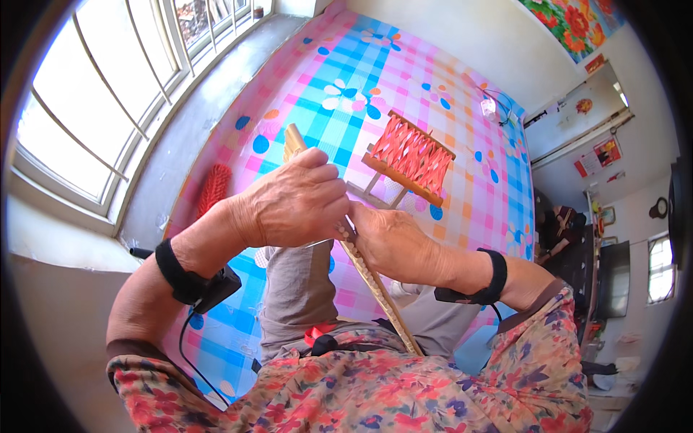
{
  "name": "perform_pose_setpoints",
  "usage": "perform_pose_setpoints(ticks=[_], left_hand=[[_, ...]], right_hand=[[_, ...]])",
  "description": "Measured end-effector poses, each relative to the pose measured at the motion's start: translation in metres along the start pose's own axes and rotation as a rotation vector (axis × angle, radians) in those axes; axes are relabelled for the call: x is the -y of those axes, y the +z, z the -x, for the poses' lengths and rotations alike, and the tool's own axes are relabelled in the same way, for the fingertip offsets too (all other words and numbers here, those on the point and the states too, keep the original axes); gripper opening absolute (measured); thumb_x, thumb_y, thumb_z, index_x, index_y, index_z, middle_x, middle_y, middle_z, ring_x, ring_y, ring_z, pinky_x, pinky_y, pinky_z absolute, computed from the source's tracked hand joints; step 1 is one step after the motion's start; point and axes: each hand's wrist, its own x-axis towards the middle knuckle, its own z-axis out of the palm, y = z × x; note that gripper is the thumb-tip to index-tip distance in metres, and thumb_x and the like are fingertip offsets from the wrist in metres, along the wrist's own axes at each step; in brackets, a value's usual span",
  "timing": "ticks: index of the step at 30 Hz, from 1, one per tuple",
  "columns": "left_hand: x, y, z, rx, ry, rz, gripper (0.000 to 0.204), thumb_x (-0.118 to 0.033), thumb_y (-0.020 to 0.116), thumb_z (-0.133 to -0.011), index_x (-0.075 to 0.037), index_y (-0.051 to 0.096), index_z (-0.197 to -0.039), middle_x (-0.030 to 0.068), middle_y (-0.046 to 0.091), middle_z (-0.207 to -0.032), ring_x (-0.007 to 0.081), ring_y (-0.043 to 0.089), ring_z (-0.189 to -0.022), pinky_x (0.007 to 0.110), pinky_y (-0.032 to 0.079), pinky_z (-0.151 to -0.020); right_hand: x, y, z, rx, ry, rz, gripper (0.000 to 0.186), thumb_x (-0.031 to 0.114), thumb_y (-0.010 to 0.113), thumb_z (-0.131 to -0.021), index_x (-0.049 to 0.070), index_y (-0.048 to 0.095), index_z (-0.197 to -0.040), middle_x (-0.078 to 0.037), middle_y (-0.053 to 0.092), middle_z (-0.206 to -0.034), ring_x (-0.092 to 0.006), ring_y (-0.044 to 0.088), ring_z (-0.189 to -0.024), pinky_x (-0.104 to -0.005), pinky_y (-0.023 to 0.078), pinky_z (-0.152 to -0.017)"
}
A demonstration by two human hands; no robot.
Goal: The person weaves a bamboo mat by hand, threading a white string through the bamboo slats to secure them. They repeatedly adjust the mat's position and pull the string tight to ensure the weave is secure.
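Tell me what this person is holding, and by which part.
A long tan stick: the left hand grips it near its far end. The right hand is at its middle; fingertips hidden, its grip is unclear.

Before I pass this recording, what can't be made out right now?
All in the head view:
Stick: one stretch, covered by the left hand.
Right hand: what it grips, if anything, hidden behind its own back.
Red brush: near end, hidden by the left forearm.
Poster: top, cut off by the upper edge.
Window: outdoors mostly lost to glare.
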Motion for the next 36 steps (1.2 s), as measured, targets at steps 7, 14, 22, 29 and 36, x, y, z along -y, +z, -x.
perform_pose_setpoints(ticks=[7,14,22,29,36], left_hand=[[-0.004,-0.016,-0.017,0.009,0.010,-0.047,0.028,-0.028,0.076,-0.072,-0.010,0.057,-0.081,0.0024,0.050,-0.078,0.0199,0.053,-0.077,0.036,0.041,-0.080],[-0.041,-0.042,-0.034,0.001,0.032,-0.119,0.041,-0.030,0.080,-0.064,-0.005,0.062,-0.090,0.0033,0.056,-0.084,0.0213,0.054,-0.079,0.038,0.044,-0.080],[-0.085,-0.056,-0.054,0.156,-0.141,-0.220,0.033,-0.031,0.080,-0.072,-0.009,0.059,-0.084,0.0039,0.054,-0.081,0.0222,0.055,-0.077,0.037,0.044,-0.075],[-0.075,-0.055,-0.102,0.248,-0.187,-0.268,0.027,-0.029,0.076,-0.081,-0.006,0.063,-0.080,0.0071,0.059,-0.079,0.0266,0.062,-0.081,0.041,0.049,-0.074],[-0.083,-0.055,-0.132,0.221,-0.348,-0.171,0.026,-0.030,0.071,-0.087,-0.005,0.064,-0.083,0.0111,0.061,-0.081,0.0321,0.064,-0.077,0.046,0.050,-0.069]], right_hand=[[0.001,-0.023,0.053,-0.255,-0.033,-0.020,0.074,0.035,0.070,-0.089,-0.002,0.036,-0.144,-0.027,0.062,-0.104,-0.0414,0.067,-0.086,-0.0469,0.055,-0.073],[0.021,-0.001,0.119,-0.064,0.301,-0.067,0.065,0.032,0.074,-0.085,-0.001,0.048,-0.134,-0.019,0.066,-0.098,-0.0310,0.068,-0.082,-0.0423,0.055,-0.074],[-0.008,-0.021,0.125,-0.464,-0.103,0.385,0.026,0.010,0.063,-0.089,0.002,0.061,-0.113,-0.011,0.065,-0.087,-0.0284,0.067,-0.076,-0.0388,0.054,-0.064],[-0.032,-0.066,0.132,-0.512,-0.123,0.494,0.030,0.008,0.063,-0.084,0.004,0.063,-0.114,-0.008,0.065,-0.087,-0.0258,0.068,-0.080,-0.0369,0.054,-0.070],[-0.048,-0.107,0.136,-0.620,-0.124,0.567,0.035,0.010,0.069,-0.079,0.007,0.063,-0.114,-0.010,0.063,-0.094,-0.0280,0.065,-0.092,-0.0416,0.049,-0.082]])
